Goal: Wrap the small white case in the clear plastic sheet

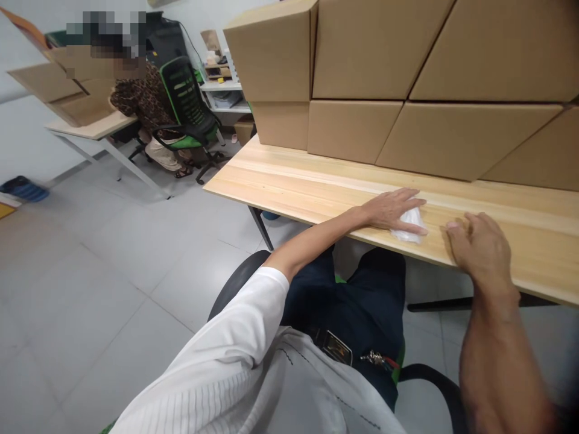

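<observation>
A crumpled white wad (411,218), which looks like tissue or thin plastic, lies on the wooden table (289,181) near its front edge. My left hand (389,210) is over it, with the thumb on the near side and the fingers on the far side, the wad between them. To the right, my right hand (486,247) rests on the tabletop with its fingers curled in. I see nothing in it, though the fingertips are partly hidden. A short stretch of bare wood separates the two hands.
Stacked cardboard boxes (357,129) line the back of the table in two rows. A person (145,90) sits at another desk (104,123) on the left, in a green and black chair (185,102), with an open carton (85,102). A blue bin (25,190) stands on the floor.
</observation>
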Demonstrator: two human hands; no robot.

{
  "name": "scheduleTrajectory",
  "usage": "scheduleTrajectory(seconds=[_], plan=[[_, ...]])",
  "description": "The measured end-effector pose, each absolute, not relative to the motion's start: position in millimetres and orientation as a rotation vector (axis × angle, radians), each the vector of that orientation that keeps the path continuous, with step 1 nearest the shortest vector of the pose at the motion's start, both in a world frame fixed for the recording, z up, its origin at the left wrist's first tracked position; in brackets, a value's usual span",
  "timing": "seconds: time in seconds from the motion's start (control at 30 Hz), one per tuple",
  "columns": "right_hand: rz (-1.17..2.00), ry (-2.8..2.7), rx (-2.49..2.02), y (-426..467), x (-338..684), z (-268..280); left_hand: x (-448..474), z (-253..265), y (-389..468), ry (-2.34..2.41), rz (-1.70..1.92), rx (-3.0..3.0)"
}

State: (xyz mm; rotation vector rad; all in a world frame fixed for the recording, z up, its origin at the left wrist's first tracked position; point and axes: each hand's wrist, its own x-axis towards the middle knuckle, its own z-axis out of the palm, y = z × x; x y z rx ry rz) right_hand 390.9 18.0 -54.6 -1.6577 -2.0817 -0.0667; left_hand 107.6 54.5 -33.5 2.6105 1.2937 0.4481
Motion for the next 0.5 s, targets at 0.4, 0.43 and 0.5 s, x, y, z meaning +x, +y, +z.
scheduleTrajectory(seconds=[0.4, 0.43, 0.5], plan=[[0.053, -1.940, -1.698, 11.8, 370.9, -39.0, 79.7, -30.2, 81.2, 1.286, 1.148, 2.026], [0.077, -1.948, -1.683, 9.5, 370.0, -36.6, 72.7, -29.3, 81.8, 1.263, 1.224, 1.990], [0.110, -1.958, -1.635, 6.7, 369.4, -35.4, 57.2, -24.7, 81.9, 1.213, 1.333, 1.983]])
